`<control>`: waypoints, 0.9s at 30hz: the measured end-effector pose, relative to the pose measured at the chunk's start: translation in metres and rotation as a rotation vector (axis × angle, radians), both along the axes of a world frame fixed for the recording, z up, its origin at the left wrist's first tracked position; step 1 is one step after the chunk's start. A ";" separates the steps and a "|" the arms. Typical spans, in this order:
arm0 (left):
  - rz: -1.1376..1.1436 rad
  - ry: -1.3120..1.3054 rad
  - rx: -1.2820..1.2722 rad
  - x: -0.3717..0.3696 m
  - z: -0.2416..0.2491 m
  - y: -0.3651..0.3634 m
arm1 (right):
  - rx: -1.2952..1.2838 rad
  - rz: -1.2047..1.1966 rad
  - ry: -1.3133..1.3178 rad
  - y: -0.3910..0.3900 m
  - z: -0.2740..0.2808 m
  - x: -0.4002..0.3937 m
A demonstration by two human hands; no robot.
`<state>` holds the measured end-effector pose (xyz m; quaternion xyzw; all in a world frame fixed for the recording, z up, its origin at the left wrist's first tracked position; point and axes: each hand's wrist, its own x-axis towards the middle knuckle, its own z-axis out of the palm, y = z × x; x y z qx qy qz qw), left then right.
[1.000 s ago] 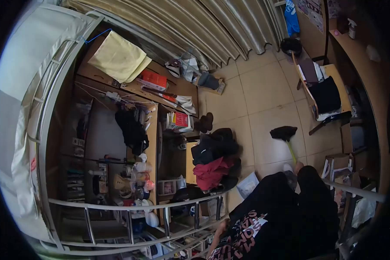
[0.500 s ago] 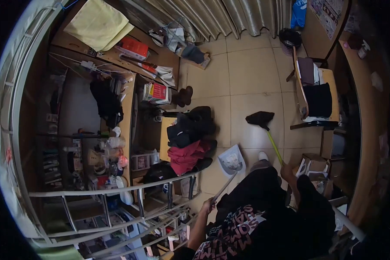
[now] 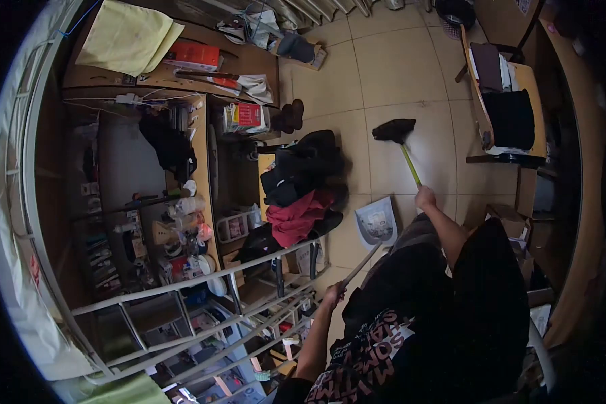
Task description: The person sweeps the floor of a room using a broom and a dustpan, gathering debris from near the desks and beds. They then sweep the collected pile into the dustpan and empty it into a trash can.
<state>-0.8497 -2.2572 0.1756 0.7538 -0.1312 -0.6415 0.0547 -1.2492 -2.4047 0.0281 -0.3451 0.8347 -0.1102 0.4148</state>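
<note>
My left hand (image 3: 333, 295) is closed around the grey handle of a long-handled dustpan (image 3: 376, 224). The pan rests on the tiled floor in front of my feet, with some light-coloured litter inside it. Farther forward and to the right, my right hand (image 3: 425, 197) grips the green stick of a broom (image 3: 394, 129). The broom's dark head is on the tiles beyond the dustpan, apart from it.
At left, a chair piled with dark clothes and a red garment (image 3: 301, 219) stands by a cluttered desk. On the right is a wooden chair (image 3: 528, 87) holding folded clothes, with cardboard boxes (image 3: 508, 222) below it. A metal bed rail (image 3: 182, 289) crosses the lower left.
My right hand has moved forward and left along with the broom. The dustpan and my left hand sit slightly higher and farther right in view. The whole view has shifted.
</note>
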 end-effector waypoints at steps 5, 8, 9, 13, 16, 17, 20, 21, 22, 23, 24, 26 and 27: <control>-0.138 -0.030 -0.008 -0.001 -0.004 -0.023 | -0.253 -0.048 -0.020 -0.058 0.008 0.029; -0.117 0.024 0.004 0.009 -0.012 -0.037 | -0.234 0.015 -0.010 -0.017 0.037 0.035; -0.103 0.065 0.048 0.017 -0.016 -0.037 | -0.253 0.063 -0.003 0.006 0.038 0.036; -0.145 0.021 -0.021 0.031 -0.024 -0.048 | -0.305 -0.053 -0.079 0.103 0.058 0.033; -0.176 0.043 0.014 0.049 -0.021 -0.062 | -0.262 -0.057 -0.086 0.161 0.048 0.041; -0.282 0.007 0.071 0.055 -0.019 -0.068 | -0.261 -0.068 -0.072 0.180 0.047 0.047; -0.368 -0.002 0.127 0.070 -0.019 -0.075 | -0.165 -0.177 -0.158 0.213 0.050 0.074; -0.339 0.009 0.137 0.075 -0.015 -0.078 | -0.072 -0.105 -0.111 0.218 0.050 0.085; -0.344 0.008 0.135 0.080 -0.013 -0.080 | 0.024 -0.030 -0.069 0.221 0.049 0.096; -0.415 -0.026 0.110 0.076 -0.005 -0.083 | 0.022 -0.034 -0.072 0.220 0.043 0.107; -0.483 -0.064 0.086 0.079 -0.003 -0.083 | -0.027 -0.085 -0.045 0.219 0.033 0.119; -0.461 -0.044 0.017 0.095 -0.015 -0.078 | -0.076 -0.134 -0.025 0.213 0.026 0.142; -0.481 -0.059 -0.014 0.100 -0.016 -0.078 | -0.089 -0.179 -0.003 0.198 0.023 0.150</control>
